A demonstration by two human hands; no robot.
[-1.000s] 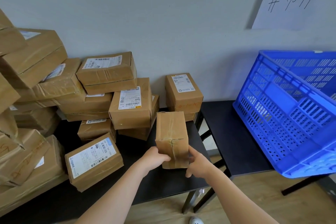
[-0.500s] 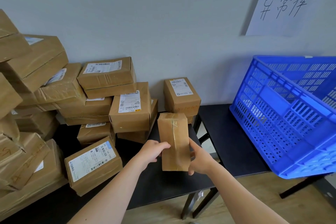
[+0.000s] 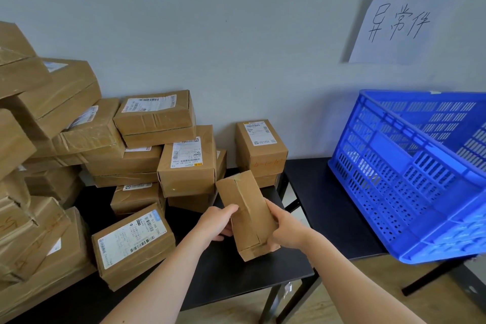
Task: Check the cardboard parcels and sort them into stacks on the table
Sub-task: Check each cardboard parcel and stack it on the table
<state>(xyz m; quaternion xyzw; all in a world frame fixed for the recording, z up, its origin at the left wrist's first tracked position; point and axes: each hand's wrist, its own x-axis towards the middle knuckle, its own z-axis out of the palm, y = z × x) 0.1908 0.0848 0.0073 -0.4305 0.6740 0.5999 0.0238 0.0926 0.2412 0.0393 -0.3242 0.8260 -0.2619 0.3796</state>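
Head view, please: where is the parcel [image 3: 247, 213]?

— Over the right end of the black table [image 3: 236, 279], held between both hands. It is tilted, its top end leaning to the left. Whether its low corner touches the table, I cannot tell.

— How do the hands grip?

— The left hand [image 3: 217, 222] clamps the left side, thumb on the front face. The right hand [image 3: 285, 229] is curled round the right side, lower down.

— And around it?

— The other parcels [image 3: 155, 116] are piled at the left (several with white labels up), back to the wall [image 3: 236, 34]. A small stack [image 3: 260, 147] stands just behind the held parcel. A blue crate [image 3: 410, 179] sits on a second table [image 3: 328, 205] at the right, below a handwritten paper [image 3: 397, 23].
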